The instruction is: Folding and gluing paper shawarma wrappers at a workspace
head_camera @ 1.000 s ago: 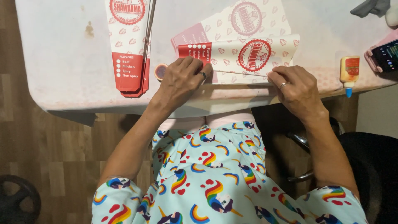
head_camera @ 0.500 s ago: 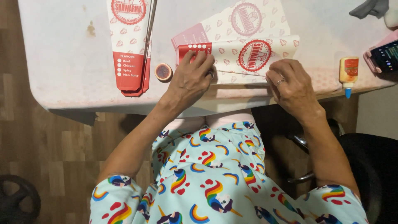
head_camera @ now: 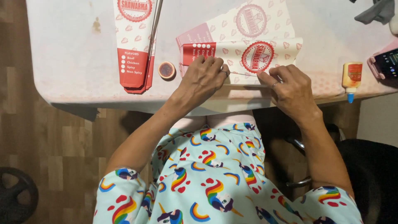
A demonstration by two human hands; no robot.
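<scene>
Hands (head_camera: pixel 205 79) (head_camera: pixel 290 85) palm-down, fingers (head_camera: pixel 265 76) flat, unclenched, on folded paper sleeve (head_camera: pixel 248 54).

Small round red-brown lid (head_camera: pixel 166 70), glue bottle (head_camera: pixel 352 79), grey cloth (head_camera: pixel 376 11), phone in pink case (head_camera: pixel 386 63) on pale table (head_camera: pixel 74 62).

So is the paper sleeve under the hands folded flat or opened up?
Folded flat. The paper sleeve lies flat on the table, with the left hand and right hand pressing its near edge.
</scene>
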